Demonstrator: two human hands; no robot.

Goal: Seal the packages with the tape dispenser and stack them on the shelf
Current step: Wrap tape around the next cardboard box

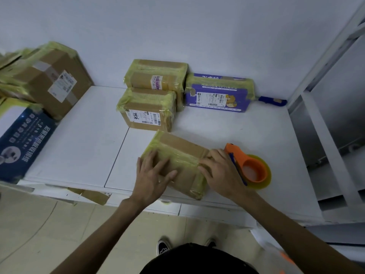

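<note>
— Where do we find the package (185, 147)?
— On the white worktop (79, 145), close to its near edge. It lies askew, with yellowish tape across its top and down its right end.
— And our hands?
— Our left hand (153, 175) lies flat on the package's left half, fingers straight and spread, grasping nothing. Our right hand (221, 171) sits at the package's right end, fingers bent with their tips on the tape. We cannot tell whether they pinch anything or only press.
— The tape dispenser (250, 169)?
— It is orange and carries a yellowish roll. It rests on the worktop just right of our right hand, close against it.
— What else do we see?
— Farther back stands a labelled brown box (146, 111), with a second brown box (158, 76) behind it. A purple box (219, 93) is to their right, and a blue handle (272, 100) lies by the wall beyond that. At far left are a large brown carton (51, 76) and, nearer, a blue-and-white box (21, 139).
</note>
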